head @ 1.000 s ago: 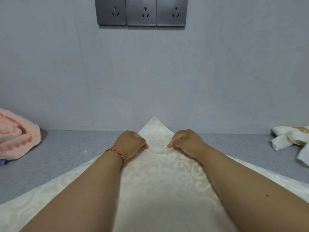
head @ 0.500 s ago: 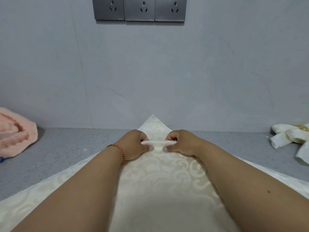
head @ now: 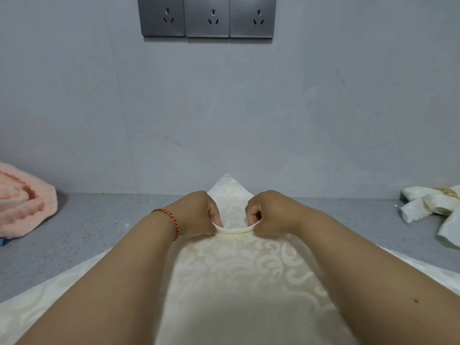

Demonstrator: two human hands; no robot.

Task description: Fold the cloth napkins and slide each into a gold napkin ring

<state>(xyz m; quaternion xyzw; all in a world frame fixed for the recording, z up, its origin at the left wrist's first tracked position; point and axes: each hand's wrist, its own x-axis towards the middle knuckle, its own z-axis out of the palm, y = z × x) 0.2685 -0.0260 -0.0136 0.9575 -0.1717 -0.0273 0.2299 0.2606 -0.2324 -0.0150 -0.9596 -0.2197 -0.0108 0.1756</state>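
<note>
Head view: a raised pleat of the napkin (head: pixel 239 275) on the counter (head: pixel 99 220) is pinched by left hand (head: pixel 196 212) and right hand (head: pixel 271 211).

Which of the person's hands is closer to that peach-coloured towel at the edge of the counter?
The left hand. The peach towel lies far out to its left; the right hand is farther still, across the napkin pleat both pinch.

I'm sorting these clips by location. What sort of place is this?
Probably a kitchen or service counter indoors: a speckled grey countertop against a plain wall with a row of three wall sockets, and a peach towel lying by.
</note>
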